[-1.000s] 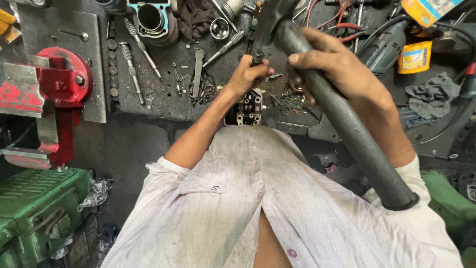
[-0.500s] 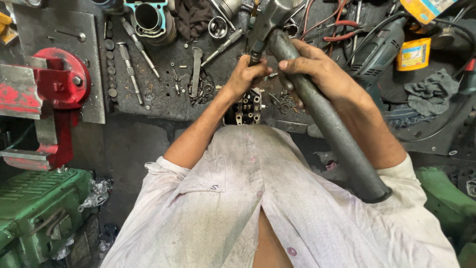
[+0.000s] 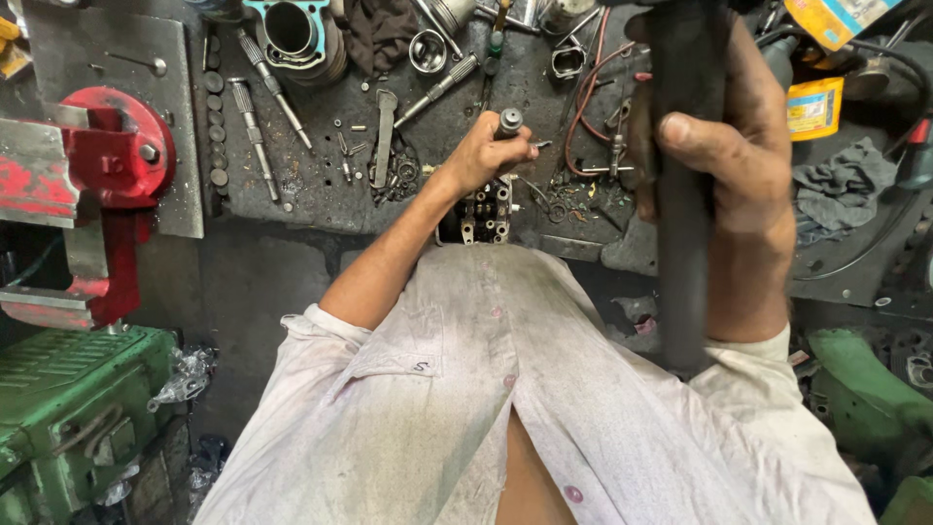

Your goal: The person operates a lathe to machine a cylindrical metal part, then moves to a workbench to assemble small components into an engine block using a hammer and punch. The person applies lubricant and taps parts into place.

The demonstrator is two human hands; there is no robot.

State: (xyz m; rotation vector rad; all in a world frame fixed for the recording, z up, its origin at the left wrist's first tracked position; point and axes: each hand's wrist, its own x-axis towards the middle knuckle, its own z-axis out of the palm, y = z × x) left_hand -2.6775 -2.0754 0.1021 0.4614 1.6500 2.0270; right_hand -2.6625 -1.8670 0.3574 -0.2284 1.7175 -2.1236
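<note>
The workbench (image 3: pixel 321 199) is the frame of reference here: dark, oily, strewn with tools. At its near edge, just in front of the person's chest, sits a small metal engine part (image 3: pixel 483 216), probably a cylinder head, though the arm hides much of it.

The right hand (image 3: pixel 724 160) is clenched round the long dark handle (image 3: pixel 685 243) of what looks like a hammer, raised high over the right side of the bench; its head is out of view. The left hand (image 3: pixel 481 151) is closed round a short steel punch (image 3: pixel 507 123), stood upright on the engine part.

To strike well, the punch should be kept square to the part and seated firmly, fingers low and clear of its top, and the blow should fall straight down the punch's axis.

Against the earlier picture, the handle has swung from a slant across the body to near vertical and closer to the camera, and the punch top now shows bare.
</note>
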